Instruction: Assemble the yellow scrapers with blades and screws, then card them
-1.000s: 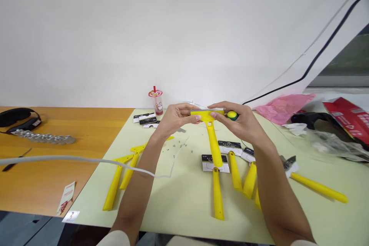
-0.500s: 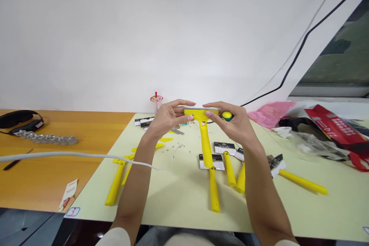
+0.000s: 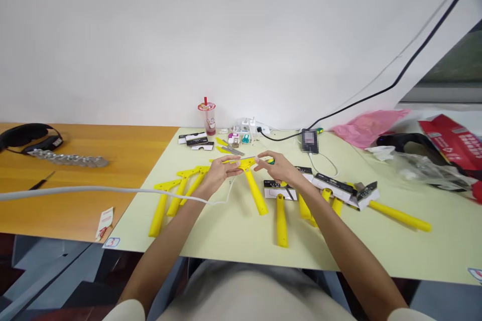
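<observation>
Between my hands is a yellow scraper, its wide head up and its handle slanting down toward me. My left hand pinches the left end of the head. The fingers of my right hand are closed on the right end, where a thin grey blade edge shows along the top. A small green-and-yellow piece, like a screwdriver handle, shows in my right hand, mostly hidden by the fingers. Left of my hands lie several yellow scrapers. On the right, more yellow scrapers have black-and-white sleeves on their heads.
Behind my hands are loose blades, black-and-white sleeves, a cup with a straw, a power strip and a dark device. A white cable crosses in front of my left arm. Plastic bags lie far right.
Both hands have lowered with the scraper toward the tabletop, and its head has turned. The camera view has shifted, showing more of the table's back.
</observation>
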Motion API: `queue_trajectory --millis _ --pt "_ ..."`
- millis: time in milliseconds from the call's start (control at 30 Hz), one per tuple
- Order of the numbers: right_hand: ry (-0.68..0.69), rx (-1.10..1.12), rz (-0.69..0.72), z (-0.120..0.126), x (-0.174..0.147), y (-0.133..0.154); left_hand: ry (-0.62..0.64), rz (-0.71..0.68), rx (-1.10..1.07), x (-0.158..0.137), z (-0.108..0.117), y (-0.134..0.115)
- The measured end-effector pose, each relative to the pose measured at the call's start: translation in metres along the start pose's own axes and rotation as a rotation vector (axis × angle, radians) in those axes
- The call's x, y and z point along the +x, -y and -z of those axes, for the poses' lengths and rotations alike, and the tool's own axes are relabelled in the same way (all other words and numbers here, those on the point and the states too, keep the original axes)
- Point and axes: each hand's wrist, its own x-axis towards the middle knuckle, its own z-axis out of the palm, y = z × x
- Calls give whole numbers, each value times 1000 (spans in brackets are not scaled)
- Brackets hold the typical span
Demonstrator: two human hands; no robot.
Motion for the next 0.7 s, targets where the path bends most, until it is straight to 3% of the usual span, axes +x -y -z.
queue_trajectory --millis 133,267,367,533,633,700 --pt "-86 219 -39 14 -8 -35 -58 61 80 7 8 27" --pt "-196 673 16 32 -11 -55 36 45 279 13 8 36" --pt "-294 878 -11 41 -6 -64 90 -33 470 13 8 40" --pt "-366 892 -59 48 -5 -69 160 -84 687 3 12 28" --pt "-401 738 -27 52 -15 -68 52 -219 861 -13 24 11" --pt "-470 663 -16 53 -24 -68 -33 -254 864 -28 38 2"
